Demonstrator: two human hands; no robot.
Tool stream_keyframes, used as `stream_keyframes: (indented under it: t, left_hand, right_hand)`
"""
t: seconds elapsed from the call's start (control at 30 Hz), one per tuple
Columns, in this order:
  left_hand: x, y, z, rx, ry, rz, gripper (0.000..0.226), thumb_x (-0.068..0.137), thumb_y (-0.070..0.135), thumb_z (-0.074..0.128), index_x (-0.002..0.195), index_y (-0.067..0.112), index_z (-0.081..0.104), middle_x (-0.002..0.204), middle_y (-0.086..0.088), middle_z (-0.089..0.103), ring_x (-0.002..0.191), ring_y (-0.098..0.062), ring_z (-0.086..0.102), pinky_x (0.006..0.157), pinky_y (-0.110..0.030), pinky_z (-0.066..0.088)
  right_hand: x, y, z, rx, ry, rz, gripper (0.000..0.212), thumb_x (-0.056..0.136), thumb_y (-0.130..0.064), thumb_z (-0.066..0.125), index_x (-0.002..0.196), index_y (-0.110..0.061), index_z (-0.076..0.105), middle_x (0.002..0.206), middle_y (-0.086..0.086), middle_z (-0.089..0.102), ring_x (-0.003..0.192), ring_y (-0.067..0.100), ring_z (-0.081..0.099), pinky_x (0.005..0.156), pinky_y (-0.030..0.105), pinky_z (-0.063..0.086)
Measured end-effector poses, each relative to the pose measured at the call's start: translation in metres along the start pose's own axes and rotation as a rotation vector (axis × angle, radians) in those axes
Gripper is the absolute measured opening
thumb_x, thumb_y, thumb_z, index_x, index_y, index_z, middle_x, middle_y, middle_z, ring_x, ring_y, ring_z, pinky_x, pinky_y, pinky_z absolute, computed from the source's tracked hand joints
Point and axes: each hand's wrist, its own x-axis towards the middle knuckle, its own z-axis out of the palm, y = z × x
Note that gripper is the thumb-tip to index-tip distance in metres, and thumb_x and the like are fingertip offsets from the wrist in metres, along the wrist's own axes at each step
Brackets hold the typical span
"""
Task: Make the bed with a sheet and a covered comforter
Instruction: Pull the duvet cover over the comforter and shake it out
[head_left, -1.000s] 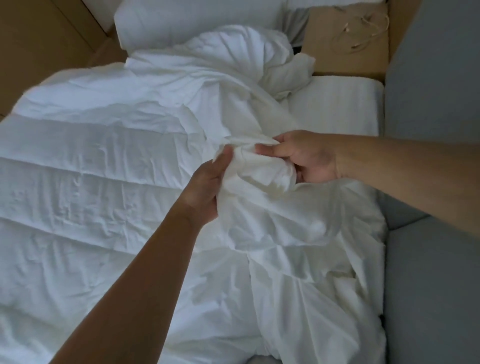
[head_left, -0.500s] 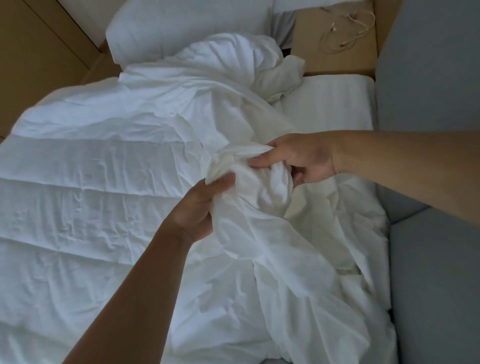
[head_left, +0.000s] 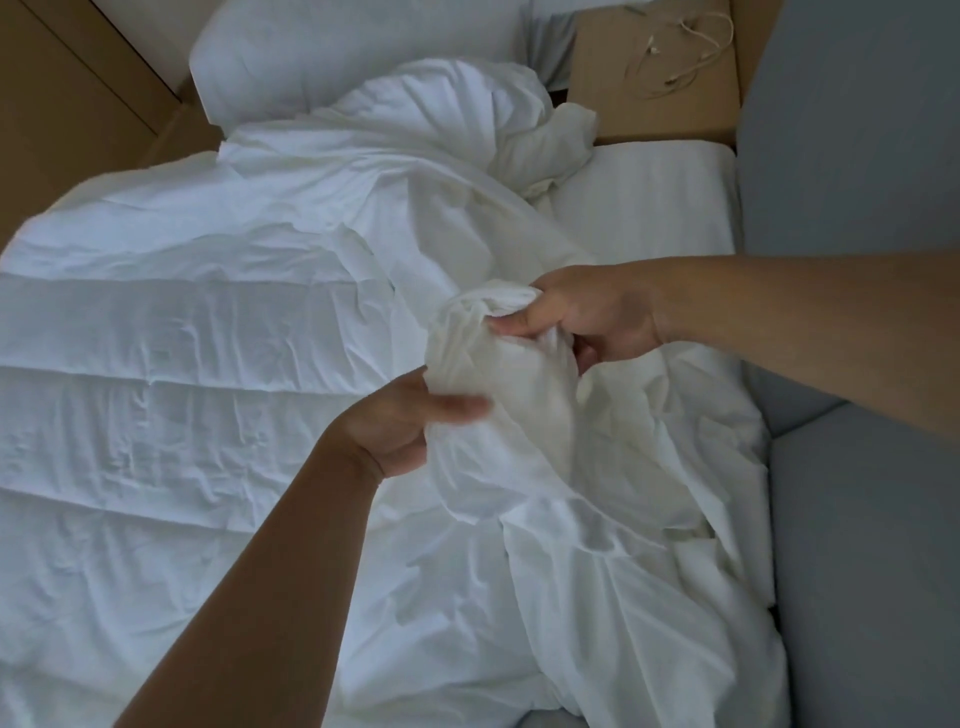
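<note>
Two hands are working one bunch of white cloth over the right half of the bed (head_left: 649, 197). Nearest the camera, the left hand (head_left: 410, 421) is gripping the lower side of the bunch, with its thumb lying across the front and its fingers curling behind the folds. Just beyond it, the right hand (head_left: 587, 317) is pinching the top of the same bunch, thumb and curled fingers closing on the gathered edge.

What they are holding looks like the cover (head_left: 498, 364), lifted clear of the bedding. My reading is that the hands are gathering it toward an opening or a corner so the comforter can go inside, though no opening is showing. From the bunch the cover is trailing down toward the foot at the near right, and a ridge of it is running away toward the head, so its long axis is lying along the bed.

The comforter (head_left: 156, 374) is lying flat on the left half, its stitched channels running across the bed. Farther off, a crumpled heap (head_left: 493, 114) of white cloth is sitting against the pillow (head_left: 337, 57), and a thin cable (head_left: 685, 57) is lying on a brown surface (head_left: 623, 104) at the far right.
</note>
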Motion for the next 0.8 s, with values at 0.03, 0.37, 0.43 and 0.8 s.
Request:
stream_keyframes:
  t: [0.03,0.37,0.43,0.8]
  left_hand:
    - [0.002,0.000,-0.001,-0.061,0.035,0.051,0.047,0.075,0.020,0.083,0.120,0.013,0.073,0.118,-0.012,0.070,0.113,-0.029,0.066,0.092,-0.039,0.055]
    - [0.021,0.001,0.030,0.088,0.487,0.207,0.017,0.098,0.009,0.057,0.095,0.007,0.074,0.089,-0.009,0.075,0.085,-0.026,0.073,0.074,-0.039,0.058]
    - [0.021,-0.001,0.031,0.149,0.530,0.209,0.016,0.096,0.008,0.058,0.090,0.009,0.072,0.077,-0.002,0.075,0.073,-0.017,0.073,0.063,-0.030,0.057]
    - [0.009,-0.023,0.022,0.105,0.193,0.112,0.058,0.075,0.008,0.080,0.130,0.011,0.062,0.125,-0.018,0.067,0.118,-0.036,0.064,0.102,-0.052,0.050]
  right_hand:
    - [-0.001,-0.001,0.000,-0.021,-0.001,-0.009,0.061,0.078,-0.049,0.072,0.122,-0.007,0.066,0.109,0.013,0.071,0.099,0.034,0.067,0.086,0.043,0.050]
    - [-0.009,-0.002,0.005,-0.304,-0.188,-0.018,0.029,0.078,-0.002,0.080,0.101,-0.018,0.071,0.096,-0.001,0.076,0.079,0.013,0.071,0.054,0.021,0.050]
    - [-0.009,-0.001,0.010,-0.282,-0.215,0.011,0.030,0.077,-0.004,0.081,0.102,-0.017,0.071,0.091,-0.001,0.072,0.072,0.012,0.065,0.048,0.019,0.043]
    - [-0.003,-0.003,0.011,-0.109,0.202,0.006,0.013,0.088,-0.017,0.071,0.079,-0.014,0.062,0.057,-0.006,0.062,0.054,0.015,0.053,0.048,0.023,0.034]
